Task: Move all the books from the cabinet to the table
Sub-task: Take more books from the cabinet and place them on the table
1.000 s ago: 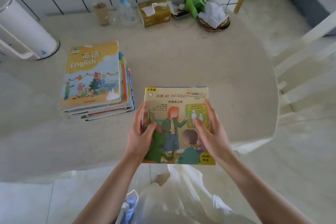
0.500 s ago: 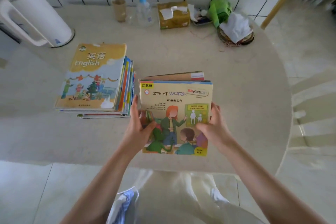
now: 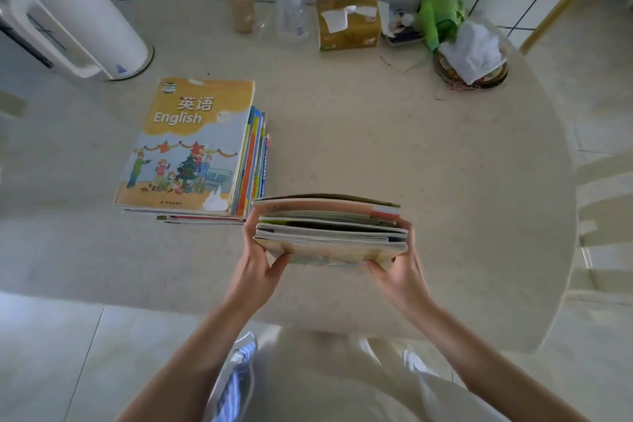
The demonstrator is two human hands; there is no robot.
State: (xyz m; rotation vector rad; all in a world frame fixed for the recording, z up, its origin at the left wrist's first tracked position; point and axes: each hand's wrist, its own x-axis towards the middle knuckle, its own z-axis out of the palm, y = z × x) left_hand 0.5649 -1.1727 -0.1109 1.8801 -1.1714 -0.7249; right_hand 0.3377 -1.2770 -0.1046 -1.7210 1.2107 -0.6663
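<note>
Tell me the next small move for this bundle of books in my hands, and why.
Probably lay the bundle of books flat on the table, beside the stack topped by the English book. Both the left hand and the right hand grip the bundle, tipped on edge above the near table edge, and bare tabletop lies just behind it.

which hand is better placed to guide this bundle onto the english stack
Left, probably. The left hand grips the bundle of thin picture books on the side nearest the stack topped by the yellow English textbook; the right hand holds the far side.
</note>
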